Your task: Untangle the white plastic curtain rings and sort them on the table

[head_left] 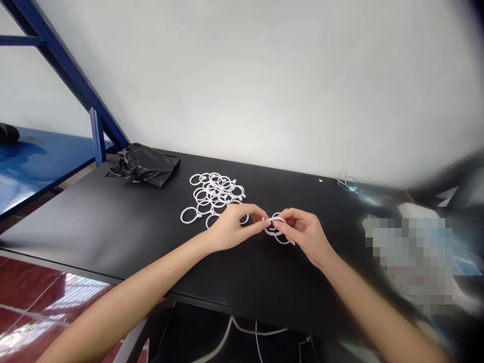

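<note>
Both my hands meet over the middle of a black table (94, 227). My left hand (230, 227) pinches one end of a small chain of white plastic rings (275, 228). My right hand (304, 232) pinches the same linked rings from the other side, fingers closed on them. One ring of the chain hangs below my right fingers. A pile of several loose white rings (214, 196) lies on the table just behind my left hand.
A crumpled black plastic bag (145, 165) lies at the table's back left. A blue metal frame (75, 80) and blue shelf stand to the left. A small clear item (348, 184) sits at the back right. Cables hang under the front edge. A blurred patch covers the right side.
</note>
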Demonstrator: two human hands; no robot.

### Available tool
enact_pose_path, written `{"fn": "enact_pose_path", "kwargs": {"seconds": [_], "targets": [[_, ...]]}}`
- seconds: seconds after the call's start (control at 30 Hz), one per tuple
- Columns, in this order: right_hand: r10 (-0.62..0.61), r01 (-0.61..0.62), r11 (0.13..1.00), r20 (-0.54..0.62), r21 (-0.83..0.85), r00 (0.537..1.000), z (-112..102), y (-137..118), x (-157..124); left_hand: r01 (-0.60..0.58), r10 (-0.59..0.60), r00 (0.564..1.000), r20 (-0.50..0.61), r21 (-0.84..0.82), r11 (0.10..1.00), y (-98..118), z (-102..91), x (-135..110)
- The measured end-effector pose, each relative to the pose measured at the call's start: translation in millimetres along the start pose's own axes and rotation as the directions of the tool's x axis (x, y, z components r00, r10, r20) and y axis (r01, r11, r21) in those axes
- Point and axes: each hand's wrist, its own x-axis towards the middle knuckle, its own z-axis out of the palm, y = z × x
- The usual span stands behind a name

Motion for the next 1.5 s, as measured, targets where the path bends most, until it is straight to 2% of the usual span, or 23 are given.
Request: {"fn": "enact_pose_path", "kwargs": {"seconds": [0.13, 0.27, 0.33, 0.43, 0.57, 0.67, 0.77, 0.93, 1.13, 1.33, 1.4, 1.5], "targets": [[0.056, -0.063, 0.994, 0.076, 0.084, 0.996, 0.3, 1.4, -1.3, 0.067, -0.079, 0.993, -0.085, -0.145, 0.987, -3.7, -0.9, 3.4], [0.036, -0.056, 0.992, 0.177, 0.111, 0.984, 5.9, 5.6, -3.7, 0.084, -0.112, 0.992, -0.060, -0.352, 0.932, -6.6, -1.0, 5.2], [0.017, -0.036, 0.995, 0.189, 0.096, 0.982, 9.1, 8.4, -5.0, 0.097, -0.132, 0.989, -0.067, -0.383, 0.919, -6.6, -0.5, 4.5], [-0.058, 0.050, 0.997, 0.147, 0.057, 0.987, 12.4, 12.0, -6.4, 0.113, -0.143, 0.987, -0.079, -0.303, 0.946, -5.4, 1.0, 2.2], [-0.200, 0.207, 0.976, 0.100, -0.070, 0.975, 13.8, 12.9, -7.0, 0.101, -0.101, 0.995, 0.011, -0.233, 0.967, -3.9, 4.6, 0.0], [-0.248, 0.263, 0.953, 0.112, -0.149, 0.962, 12.9, 11.2, -6.8, 0.114, -0.105, 0.993, 0.047, -0.231, 0.966, -2.9, 6.8, -0.5], [-0.265, 0.276, 0.946, 0.082, -0.173, 0.961, 10.6, 9.8, -6.7, 0.119, -0.115, 0.993, 0.033, -0.191, 0.974, -1.2, 6.8, -0.4], [-0.244, 0.235, 0.967, -0.091, -0.099, 0.966, 8.1, 11.9, -7.9, 0.069, -0.065, 0.997, 0.042, -0.117, 0.991, -0.8, 6.7, -0.2], [-0.285, 0.275, 0.952, -0.060, -0.136, 0.957, 8.5, 14.7, -8.3, 0.037, -0.028, 0.995, 0.100, -0.092, 0.995, -2.8, 8.3, -1.0], [-0.284, 0.275, 0.952, -0.053, -0.135, 0.957, 12.6, 13.3, -10.5, 0.021, -0.012, 0.991, 0.132, -0.069, 0.997, 5.2, 5.1, -1.0], [-0.291, 0.280, 0.949, -0.056, -0.141, 0.955, 14.0, 12.0, -11.6, -0.010, 0.014, 0.993, 0.117, -0.033, 0.999, 5.4, 5.0, -0.9], [-0.269, 0.248, 0.953, -0.110, -0.177, 0.957, 9.5, 10.1, -9.5, -0.103, 0.103, 0.995, 0.003, 0.135, 0.986, -2.5, 4.9, -0.8]]}}
